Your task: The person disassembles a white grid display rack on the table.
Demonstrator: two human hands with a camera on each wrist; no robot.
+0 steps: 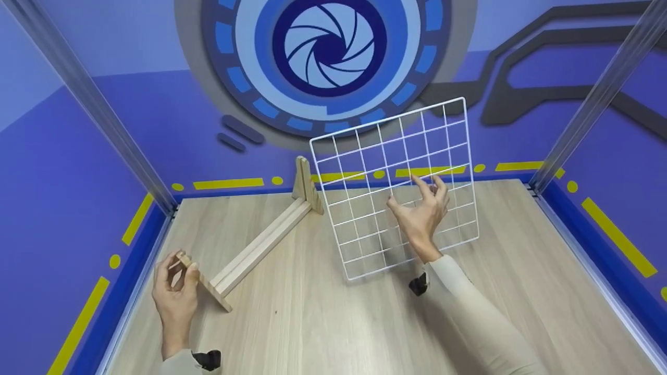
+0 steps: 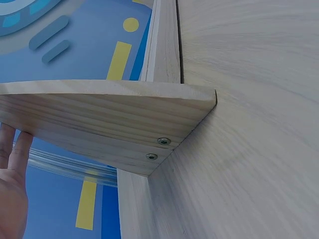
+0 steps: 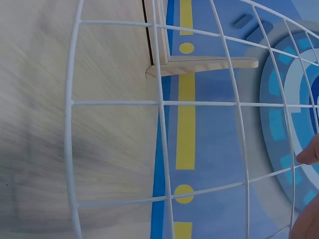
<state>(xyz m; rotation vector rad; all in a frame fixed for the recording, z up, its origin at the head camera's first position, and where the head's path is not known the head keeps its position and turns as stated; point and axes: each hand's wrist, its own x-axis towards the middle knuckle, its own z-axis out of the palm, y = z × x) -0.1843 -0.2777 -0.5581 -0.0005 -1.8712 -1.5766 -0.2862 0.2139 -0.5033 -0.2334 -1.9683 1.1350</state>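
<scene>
From where I sit, my left hand (image 1: 177,294) has thumb and fingers clamped on the top of the near end piece (image 1: 211,291) of the wooden stand (image 1: 263,246). The rail (image 1: 281,227) runs ahead and to the right of that hand, low over the table (image 1: 312,323), to the far upright (image 1: 307,182). Below the left hand, I see two screws (image 2: 163,141) in the end piece's outer face (the left wrist view shows them best). My right hand (image 1: 423,221) grips the white wire grid (image 1: 383,150), thumb and fingers curled at its wires. The grid tilts up behind that hand; I can't tell whether its bottom edge touches the table.
</scene>
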